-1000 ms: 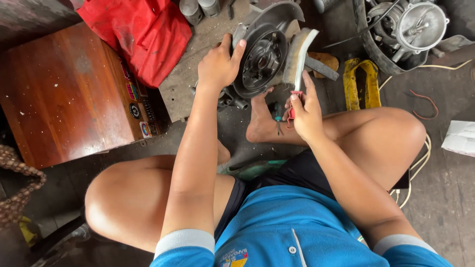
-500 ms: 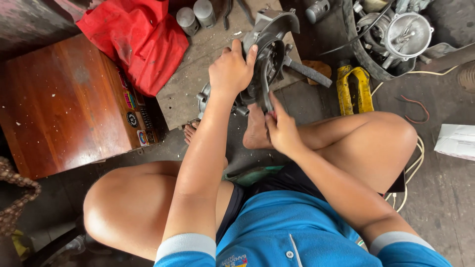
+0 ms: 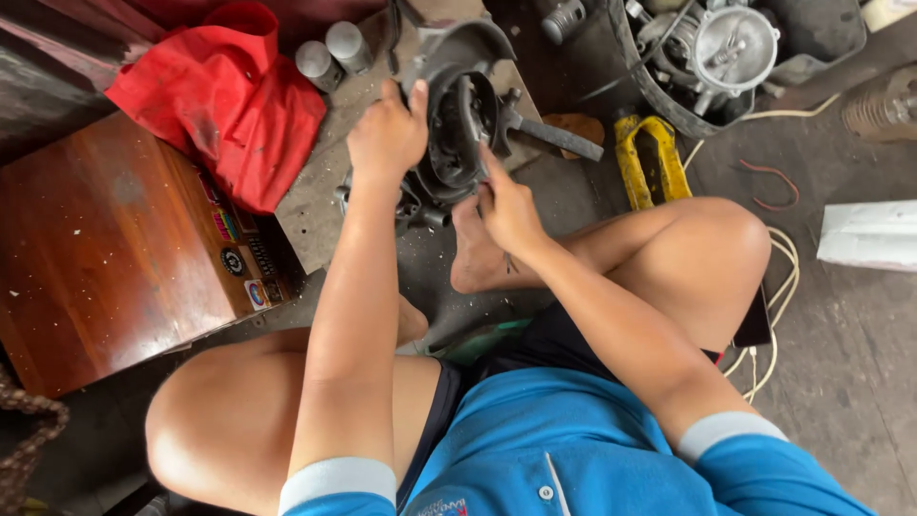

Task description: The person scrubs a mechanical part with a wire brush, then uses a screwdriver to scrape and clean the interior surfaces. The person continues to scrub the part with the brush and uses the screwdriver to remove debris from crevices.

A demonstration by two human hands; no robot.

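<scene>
The dark engine casing (image 3: pixel 457 129) is stood on edge on the floor, gripped at its upper left rim by the left hand (image 3: pixel 387 134) with fingers clamped, while the right hand (image 3: pixel 508 210), fingers closed on a mostly hidden brush, is pressed against its lower right face.

Matt grey metal housing (image 3: pixel 457 124); glossy wooden box (image 3: pixel 105 258); seemingly cloth rag (image 3: pixel 224 96).
</scene>
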